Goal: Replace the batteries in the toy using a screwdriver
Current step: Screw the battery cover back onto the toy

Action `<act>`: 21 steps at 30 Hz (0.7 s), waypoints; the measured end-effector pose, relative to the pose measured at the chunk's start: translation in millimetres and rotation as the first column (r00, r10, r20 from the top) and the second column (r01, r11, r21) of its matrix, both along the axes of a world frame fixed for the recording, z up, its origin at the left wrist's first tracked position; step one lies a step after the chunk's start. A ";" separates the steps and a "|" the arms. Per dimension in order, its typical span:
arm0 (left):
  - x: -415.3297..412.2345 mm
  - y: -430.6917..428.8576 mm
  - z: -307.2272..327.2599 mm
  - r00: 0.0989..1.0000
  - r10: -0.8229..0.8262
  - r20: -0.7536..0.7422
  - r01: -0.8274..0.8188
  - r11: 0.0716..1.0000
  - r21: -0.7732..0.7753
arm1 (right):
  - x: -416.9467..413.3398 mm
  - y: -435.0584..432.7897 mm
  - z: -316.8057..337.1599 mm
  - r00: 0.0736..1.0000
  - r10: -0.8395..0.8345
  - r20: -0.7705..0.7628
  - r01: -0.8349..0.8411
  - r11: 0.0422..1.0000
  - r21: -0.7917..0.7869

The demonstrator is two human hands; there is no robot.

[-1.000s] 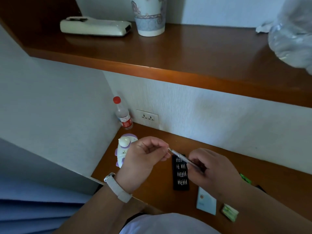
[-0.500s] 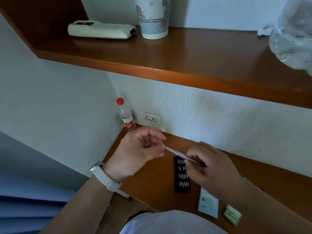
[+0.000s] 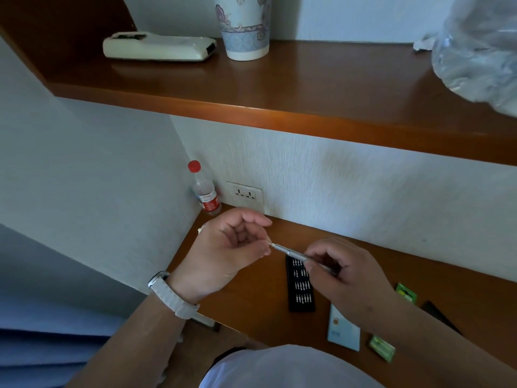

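My right hand (image 3: pixel 345 271) grips a slim silver screwdriver (image 3: pixel 291 252) by its handle, the shaft pointing left. My left hand (image 3: pixel 223 250) has its fingers curled at the screwdriver's tip, pinching it; whether a bit sits between the fingertips I cannot tell. Both hands hover above the wooden desk (image 3: pixel 251 306). A black bit tray (image 3: pixel 299 292) with several small bits lies under the right hand. The toy is hidden behind my left hand; only a sliver of white shows at its back edge. Green battery packs (image 3: pixel 382 348) (image 3: pixel 406 292) lie at the right.
A small bottle with a red cap (image 3: pixel 205 191) stands in the corner beside a wall socket (image 3: pixel 246 195). A pale card box (image 3: pixel 343 327) lies near the desk's front edge. The shelf (image 3: pixel 279 113) overhead carries a remote (image 3: pixel 159 47), a cup (image 3: pixel 244 26) and a plastic bag (image 3: pixel 475 49).
My left hand has risen and now covers the white and purple toy that showed beside it a second ago. The screwdriver stays held between both hands.
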State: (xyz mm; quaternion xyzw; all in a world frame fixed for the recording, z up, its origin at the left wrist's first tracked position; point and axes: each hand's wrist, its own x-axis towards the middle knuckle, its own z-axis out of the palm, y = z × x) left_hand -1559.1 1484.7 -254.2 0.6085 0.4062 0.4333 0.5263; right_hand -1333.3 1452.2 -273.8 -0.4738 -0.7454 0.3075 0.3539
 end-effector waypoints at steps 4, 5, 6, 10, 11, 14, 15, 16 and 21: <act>-0.7 -3.2 -1.8 0.998 -0.011 0.064 0.014 0.999 -0.048 | -6.5 -3.6 -3.4 1.000 0.011 -0.017 -0.012 0.999 -0.042; -1.2 -4.1 -2.2 0.997 -0.009 0.083 0.015 0.998 -0.069 | -8.1 -4.5 -4.4 1.000 0.014 -0.020 -0.015 0.998 -0.063; -1.9 -4.8 -3.1 0.995 -0.004 0.100 0.013 0.996 -0.090 | -9.6 -5.4 -5.5 1.000 0.018 -0.022 -0.020 0.996 -0.091; -6.3 -6.5 -7.1 0.992 0.015 0.128 0.009 0.983 -0.182 | -18.0 -8.3 -9.5 0.999 0.033 -0.006 -0.033 0.987 -0.159; -7.1 -7.0 -8.1 0.991 0.015 0.133 0.012 0.980 -0.200 | -20.6 -9.0 -10.2 0.999 0.032 0.007 -0.031 0.987 -0.161; -11.7 -9.2 -13.6 0.985 0.032 0.169 0.013 0.967 -0.256 | -28.5 -10.4 -14.5 1.000 0.023 0.010 -0.021 0.986 -0.168; -14.2 -9.9 -16.1 0.982 0.044 0.183 0.008 0.960 -0.278 | -31.3 -11.2 -16.3 1.000 0.021 -0.001 -0.021 0.985 -0.172; -17.3 -10.2 -19.1 0.980 0.056 0.191 0.003 0.955 -0.297 | -34.5 -11.9 -17.8 1.000 0.018 -0.012 -0.020 0.984 -0.174; -30.0 -9.1 -25.7 0.975 0.092 0.204 -0.017 0.939 -0.342 | -54.0 -10.6 -23.0 1.000 0.027 0.005 -0.025 0.980 -0.196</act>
